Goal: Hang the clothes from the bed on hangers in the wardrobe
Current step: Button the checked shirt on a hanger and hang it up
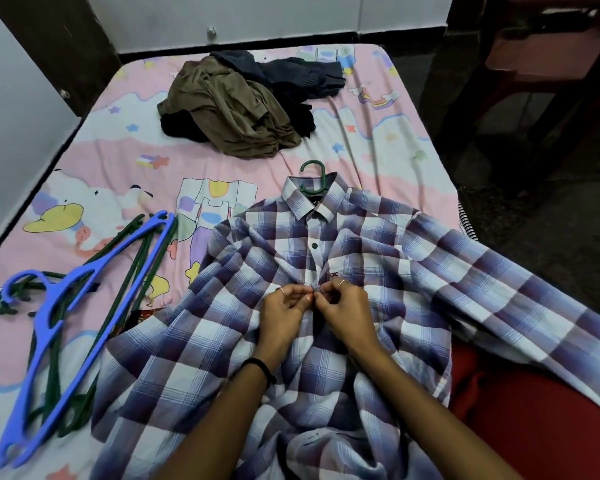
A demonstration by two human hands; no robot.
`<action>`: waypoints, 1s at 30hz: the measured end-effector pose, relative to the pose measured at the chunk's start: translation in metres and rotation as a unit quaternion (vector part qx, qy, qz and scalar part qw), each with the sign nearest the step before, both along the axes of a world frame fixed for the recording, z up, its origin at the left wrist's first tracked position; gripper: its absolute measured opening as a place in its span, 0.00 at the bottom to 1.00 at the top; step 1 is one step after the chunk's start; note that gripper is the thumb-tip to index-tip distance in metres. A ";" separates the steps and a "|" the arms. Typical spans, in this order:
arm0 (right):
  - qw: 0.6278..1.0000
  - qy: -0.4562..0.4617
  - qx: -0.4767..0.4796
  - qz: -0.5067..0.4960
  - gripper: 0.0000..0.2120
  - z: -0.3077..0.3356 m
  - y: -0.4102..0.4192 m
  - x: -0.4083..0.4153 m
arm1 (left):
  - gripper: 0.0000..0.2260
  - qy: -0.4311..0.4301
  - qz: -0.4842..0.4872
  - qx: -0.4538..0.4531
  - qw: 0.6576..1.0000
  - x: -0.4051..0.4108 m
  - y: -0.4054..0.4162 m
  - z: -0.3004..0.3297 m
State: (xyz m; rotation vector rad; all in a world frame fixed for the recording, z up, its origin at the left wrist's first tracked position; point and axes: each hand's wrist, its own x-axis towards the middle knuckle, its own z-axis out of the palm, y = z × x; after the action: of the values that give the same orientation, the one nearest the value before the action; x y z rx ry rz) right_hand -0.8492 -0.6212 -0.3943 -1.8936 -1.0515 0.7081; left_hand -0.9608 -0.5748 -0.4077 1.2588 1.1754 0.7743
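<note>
Shirt (326, 271) placket pinched by left hand (284, 311) and right hand (343, 306); hanger (314, 176) at 12 o'clock, placket running 12–6.

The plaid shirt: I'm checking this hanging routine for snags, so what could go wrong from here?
1. Both hands, left hand and right hand, pinch the plaid shirt placket; the bunched fabric could get buttoned crooked.
2. The shirt's right sleeve trails off the bed edge and may drag the green hanger askew when lifted.
</note>
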 end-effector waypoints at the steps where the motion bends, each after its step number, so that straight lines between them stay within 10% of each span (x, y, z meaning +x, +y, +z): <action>1: 1.000 0.009 -0.002 -0.005 0.04 -0.001 0.000 0.001 | 0.08 -0.011 0.003 -0.009 1.000 0.000 0.000 -0.001; 30: 0.990 0.140 -0.018 0.012 0.04 -0.020 0.003 0.010 | 0.02 -0.040 0.067 -0.061 0.995 0.003 0.002 -0.006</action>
State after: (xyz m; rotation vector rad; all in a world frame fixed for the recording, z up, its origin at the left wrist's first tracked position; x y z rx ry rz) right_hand -0.8393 -0.6183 -0.4140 -1.7512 -0.8885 0.9818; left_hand -0.9581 -0.5728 -0.4138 1.0469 1.2310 0.8306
